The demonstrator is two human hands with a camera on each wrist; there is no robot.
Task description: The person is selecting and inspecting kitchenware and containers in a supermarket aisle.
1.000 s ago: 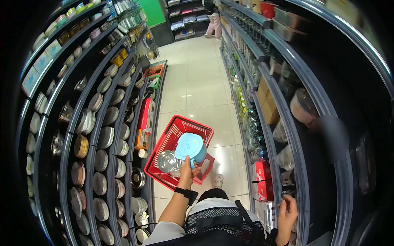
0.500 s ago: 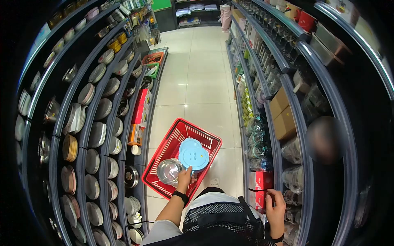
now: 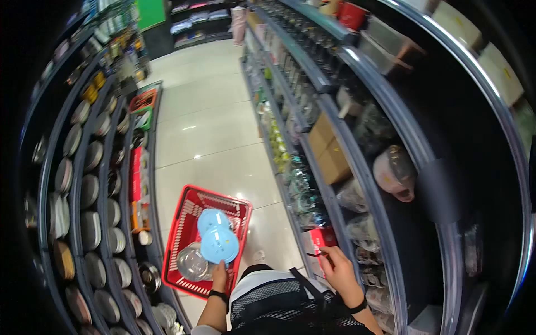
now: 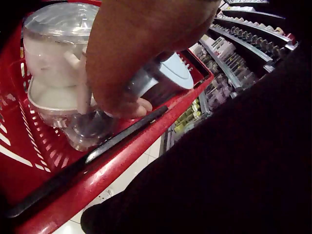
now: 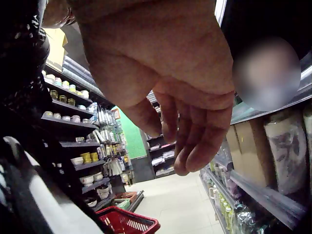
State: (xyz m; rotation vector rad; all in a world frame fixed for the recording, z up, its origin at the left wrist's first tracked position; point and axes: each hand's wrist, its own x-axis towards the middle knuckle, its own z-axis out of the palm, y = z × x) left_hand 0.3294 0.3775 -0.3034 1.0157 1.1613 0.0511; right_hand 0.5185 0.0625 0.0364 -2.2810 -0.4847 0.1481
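Note:
In the head view a red basket (image 3: 180, 215) holds a blue lidded container (image 3: 220, 244), another round blue item (image 3: 212, 219) right beside it, and a clear, glass-like container (image 3: 194, 263). My left hand (image 3: 219, 277) grips the near side of the front blue container, thumb by its lid. The left wrist view has this hand (image 4: 131, 53) low inside the basket, its grip partly hidden, with transparent containers (image 4: 56, 63) alongside. My right hand (image 3: 339, 273) hangs in the air by the right shelves, fingers loosely bent and holding nothing; its palm (image 5: 165, 63) fills the right wrist view.
Shelves of stacked plates and bowls (image 3: 90, 190) line the left side. On the right, shelves (image 3: 385, 223) carry glassware, cardboard boxes (image 3: 329, 149) and a pink pot (image 3: 393, 173). Pale floor tiles (image 3: 212, 134) run between them. A person's legs (image 3: 239, 27) show at the far end.
The blue container has gone from above the basket down into it, with my left hand still on it. The head view has swung, so the basket appears further left. My right hand stays empty.

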